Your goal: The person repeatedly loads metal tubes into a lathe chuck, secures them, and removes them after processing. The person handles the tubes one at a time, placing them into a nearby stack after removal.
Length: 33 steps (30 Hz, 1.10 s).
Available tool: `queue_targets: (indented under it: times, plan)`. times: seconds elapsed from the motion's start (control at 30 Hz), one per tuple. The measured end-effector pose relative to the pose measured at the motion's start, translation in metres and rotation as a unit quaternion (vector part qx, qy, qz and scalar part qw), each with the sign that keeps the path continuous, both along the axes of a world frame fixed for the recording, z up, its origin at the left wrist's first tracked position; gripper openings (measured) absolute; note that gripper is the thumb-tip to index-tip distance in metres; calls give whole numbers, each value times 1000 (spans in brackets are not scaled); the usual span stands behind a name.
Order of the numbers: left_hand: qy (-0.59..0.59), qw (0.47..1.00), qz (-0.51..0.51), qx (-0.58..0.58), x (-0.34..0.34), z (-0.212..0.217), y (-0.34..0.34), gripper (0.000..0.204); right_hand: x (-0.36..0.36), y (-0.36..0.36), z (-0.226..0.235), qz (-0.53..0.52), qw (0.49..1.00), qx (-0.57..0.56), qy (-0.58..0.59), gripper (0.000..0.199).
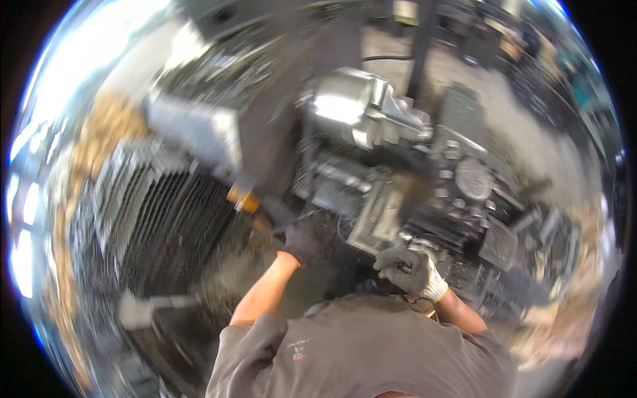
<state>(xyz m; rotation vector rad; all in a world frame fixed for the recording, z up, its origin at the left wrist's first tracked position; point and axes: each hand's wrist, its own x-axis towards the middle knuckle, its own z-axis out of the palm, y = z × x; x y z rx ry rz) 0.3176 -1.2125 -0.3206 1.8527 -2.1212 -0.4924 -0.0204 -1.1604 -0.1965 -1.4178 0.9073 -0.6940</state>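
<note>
My left hand (308, 237), in a dark glove with an orange cuff edge, reaches forward beside the machine. A dark, bar-like shape (279, 211) with an orange-yellow piece (244, 199) near its far end lies just ahead of it. Blur hides the left fingers, and I cannot tell whether they touch that shape. My right hand (408, 270), wearing a dark glove with a white knit cuff, is in front of the machine's carriage (378, 219). Its fingers are curled in; what they hold, if anything, does not show.
A shiny metal cylinder (342, 105), like a lathe chuck, is at the machine's far side. Right of the carriage is a round plate (472, 178) among blocks. Stacked dark ridged pieces (156, 212) stand left, with a grey box-like shape (196, 129) beyond. Much is smeared.
</note>
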Motion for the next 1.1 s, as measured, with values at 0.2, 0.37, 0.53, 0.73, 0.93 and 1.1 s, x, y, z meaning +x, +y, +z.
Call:
queue_targets:
  times: [0.2,0.37,0.53,0.73,0.93,1.1]
  plan:
    - [98,756,535,364,113,-206,418,55,122,-2,-79,208,971,-55,105,30]
    - [157,420,837,314,68,-234,778,68,236,4,-249,347,888,-155,258,49]
    - [206,296,887,289,-75,-227,892,67,278,-23,-370,568,524,-248,584,56]
    - [199,438,804,349,-220,-279,771,45,383,-5,-400,534,579,-252,562,91]
    - [339,431,777,310,-199,-278,679,46,610,77,-362,568,594,-290,489,108]
    - [320,278,879,217,-83,-212,692,46,783,214,-316,648,539,-495,212,110]
